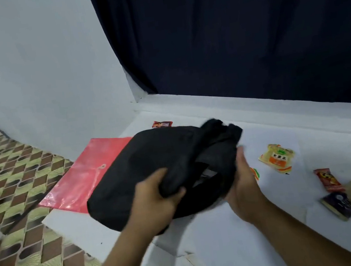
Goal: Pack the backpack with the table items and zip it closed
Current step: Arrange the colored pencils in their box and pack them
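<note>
Hidden: small packet (255,173) mostly behind right hand (243,187).
Left hand (157,199): fingers curled, gripping backpack (144,171) fabric.
Right hand: fingers straight, pressed against backpack side.

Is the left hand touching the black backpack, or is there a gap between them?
Touching. In the head view, the left hand grips a fold of the black backpack; its thumb lies on top and its fingers curl round the fabric.

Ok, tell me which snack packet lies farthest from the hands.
The small red packet beyond the backpack, near the wall; the yellow packet and other red one lie nearer, right.
</note>
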A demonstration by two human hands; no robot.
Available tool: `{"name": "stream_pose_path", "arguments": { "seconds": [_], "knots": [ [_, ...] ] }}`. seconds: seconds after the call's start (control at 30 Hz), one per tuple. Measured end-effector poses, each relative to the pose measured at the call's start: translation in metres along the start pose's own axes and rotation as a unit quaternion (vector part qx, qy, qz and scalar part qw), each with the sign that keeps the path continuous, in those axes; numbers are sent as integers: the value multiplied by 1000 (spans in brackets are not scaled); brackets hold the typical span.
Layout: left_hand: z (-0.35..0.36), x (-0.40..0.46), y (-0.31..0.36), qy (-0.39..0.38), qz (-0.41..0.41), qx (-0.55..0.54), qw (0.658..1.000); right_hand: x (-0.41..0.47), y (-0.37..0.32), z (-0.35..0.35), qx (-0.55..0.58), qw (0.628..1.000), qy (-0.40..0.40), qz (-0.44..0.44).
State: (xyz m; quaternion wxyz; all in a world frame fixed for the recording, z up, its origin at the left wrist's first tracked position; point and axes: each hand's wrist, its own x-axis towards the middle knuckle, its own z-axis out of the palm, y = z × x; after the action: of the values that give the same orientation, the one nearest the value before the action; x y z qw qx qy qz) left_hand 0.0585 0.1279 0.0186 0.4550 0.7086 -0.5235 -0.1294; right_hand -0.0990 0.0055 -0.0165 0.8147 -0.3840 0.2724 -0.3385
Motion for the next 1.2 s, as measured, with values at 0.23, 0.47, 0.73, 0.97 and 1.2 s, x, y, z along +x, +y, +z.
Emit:
{"name": "stream_pose_path", "arguments": {
  "seconds": [0.23, 0.47, 0.73, 0.97, 1.2],
  "knots": [
    [-65, 12, -40, -19, -57, -73, 996, -16, 2, 11, -38, 997, 62, -15],
    [-125, 24, -137, 66, -375, -37, 924, -39, 52, 41, -194, 968, 142, -68],
    [-104, 18, -152, -46, -337, -161, 926, -12, 52, 44, -256, 915, 302, -75],
    [-99, 18, -178, -57, -366, -218, 903, -1, 24, 17, -215, 896, 383, -66],
    [-89, 17, -173, -116, -382, -163, 902, 19, 4, 8, -186, 887, 415, -82]
  ]
}}
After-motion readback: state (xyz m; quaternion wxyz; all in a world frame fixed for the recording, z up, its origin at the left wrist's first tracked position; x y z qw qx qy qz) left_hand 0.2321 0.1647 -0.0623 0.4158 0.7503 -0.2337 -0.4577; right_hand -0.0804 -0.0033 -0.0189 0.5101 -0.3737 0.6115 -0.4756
